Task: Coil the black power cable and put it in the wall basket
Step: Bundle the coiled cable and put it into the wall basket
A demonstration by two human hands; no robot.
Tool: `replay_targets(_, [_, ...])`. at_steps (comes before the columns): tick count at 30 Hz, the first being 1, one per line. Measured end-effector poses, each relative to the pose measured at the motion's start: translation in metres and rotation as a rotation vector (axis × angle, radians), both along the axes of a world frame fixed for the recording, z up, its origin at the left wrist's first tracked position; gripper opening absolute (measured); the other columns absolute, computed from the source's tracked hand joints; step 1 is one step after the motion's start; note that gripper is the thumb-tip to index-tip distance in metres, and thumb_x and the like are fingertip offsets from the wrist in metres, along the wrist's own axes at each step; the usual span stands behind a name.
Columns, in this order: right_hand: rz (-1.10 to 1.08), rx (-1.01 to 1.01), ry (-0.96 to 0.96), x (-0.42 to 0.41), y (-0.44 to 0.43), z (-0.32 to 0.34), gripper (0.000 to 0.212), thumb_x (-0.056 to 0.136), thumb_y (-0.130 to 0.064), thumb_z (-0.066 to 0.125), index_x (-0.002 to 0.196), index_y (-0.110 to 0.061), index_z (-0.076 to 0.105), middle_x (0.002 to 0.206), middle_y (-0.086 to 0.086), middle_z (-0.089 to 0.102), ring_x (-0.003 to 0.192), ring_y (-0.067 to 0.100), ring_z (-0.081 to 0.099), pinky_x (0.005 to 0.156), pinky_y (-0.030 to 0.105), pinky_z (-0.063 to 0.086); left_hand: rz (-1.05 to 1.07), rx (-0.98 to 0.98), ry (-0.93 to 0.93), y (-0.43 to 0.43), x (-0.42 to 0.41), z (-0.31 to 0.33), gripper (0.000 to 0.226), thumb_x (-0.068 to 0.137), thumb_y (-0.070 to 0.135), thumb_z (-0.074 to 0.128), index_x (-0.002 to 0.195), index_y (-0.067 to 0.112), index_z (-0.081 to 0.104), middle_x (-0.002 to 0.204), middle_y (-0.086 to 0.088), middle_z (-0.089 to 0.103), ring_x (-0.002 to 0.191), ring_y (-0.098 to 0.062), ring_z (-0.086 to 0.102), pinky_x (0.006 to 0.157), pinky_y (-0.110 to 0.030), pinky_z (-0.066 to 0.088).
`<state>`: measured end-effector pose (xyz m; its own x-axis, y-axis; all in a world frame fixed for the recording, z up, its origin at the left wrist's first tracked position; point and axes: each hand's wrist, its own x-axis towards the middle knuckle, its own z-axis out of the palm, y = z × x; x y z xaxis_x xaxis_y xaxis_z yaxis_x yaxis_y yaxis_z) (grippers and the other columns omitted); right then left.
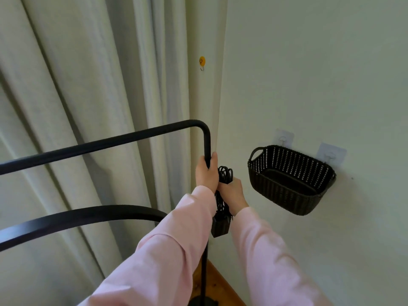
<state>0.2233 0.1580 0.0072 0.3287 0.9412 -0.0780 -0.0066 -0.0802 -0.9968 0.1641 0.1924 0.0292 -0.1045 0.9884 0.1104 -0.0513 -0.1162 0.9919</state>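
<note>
Reaching out from pink sleeves, your two hands work at the corner of a black rack, with the cable (223, 195) already gathered into a bundle between them. Your right hand (231, 195) is closed around the bundle's middle, holding it upright: loops stand above the fist, and a blocky plug or adapter hangs below, near the wrist. Your left hand (207, 172) is wrapped around the rack (132, 134) post just below its bend, touching the cable's left side; whether it also pinches a strand cannot be told.

The basket (291, 180) hangs on the wall to the right of the bundle and slightly beyond it, at about the same height, its mouth open upward and seemingly empty. The right hand is the nearer one, and the bundle's long axis runs vertically, while the basket's runs along the wall. By the look of it, coiling is done; what remains is carrying the bundle rightward over the near rim and laying it down lengthwise. The hanging plug could catch the rim.
</note>
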Motion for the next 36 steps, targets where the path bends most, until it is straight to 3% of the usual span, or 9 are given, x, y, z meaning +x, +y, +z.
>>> replay_targets(5, [0.074,-0.022,-0.007,0.006,0.003,-0.001,0.030,0.080,0.007,0.052,0.056,-0.011,0.047,0.038,-0.007,0.047,0.031,0.004,0.041,0.035,0.013,0.033,0.024,-0.027,-0.074,0.004,0.007,0.005,0.038,0.091,0.035,0.051,0.062,0.016,0.036,0.058,0.002,0.033,0.054,-0.013,0.033,0.052,-0.022,0.032])
replay_targets(14, [0.031,0.063,-0.007,0.013,0.010,-0.006,0.036,0.076,0.016,0.052,0.054,-0.012,0.048,0.036,-0.010,0.048,0.031,-0.001,0.042,0.036,0.011,0.035,0.035,0.008,-0.059,0.007,0.016,0.008,0.040,0.090,0.030,0.055,0.059,0.015,0.035,0.055,0.003,0.032,0.050,-0.010,0.032,0.037,-0.006,0.029])
replay_targets(19, [-0.027,0.084,-0.001,0.028,0.010,-0.005,0.033,0.075,0.016,0.052,0.056,-0.011,0.047,0.048,-0.001,0.048,0.033,0.001,0.041,0.038,0.014,0.035,-0.040,-0.007,-0.013,0.005,0.032,0.011,0.039,0.091,0.033,0.052,0.060,0.018,0.035,0.055,0.003,0.032,0.051,-0.010,0.032,0.051,-0.020,0.032])
replay_targets(26, [-0.036,0.103,0.027,0.027,0.021,-0.006,0.030,0.076,0.012,0.056,0.059,-0.011,0.048,0.052,0.002,0.050,0.037,0.004,0.044,0.040,0.016,0.037,-0.004,-0.009,0.023,0.016,0.035,0.015,0.038,0.091,0.033,0.051,0.060,0.018,0.036,0.056,0.003,0.033,0.052,-0.010,0.033,0.048,-0.016,0.033])
replay_targets(36, [-0.005,0.089,-0.001,0.018,0.035,-0.003,0.028,0.076,0.014,0.056,0.063,-0.010,0.050,0.057,0.004,0.052,0.050,0.013,0.047,0.043,0.015,0.041,0.051,-0.024,0.023,0.027,0.023,0.016,0.039,0.091,0.032,0.052,0.060,0.016,0.035,0.057,0.001,0.033,0.053,-0.012,0.033,0.052,-0.022,0.033])
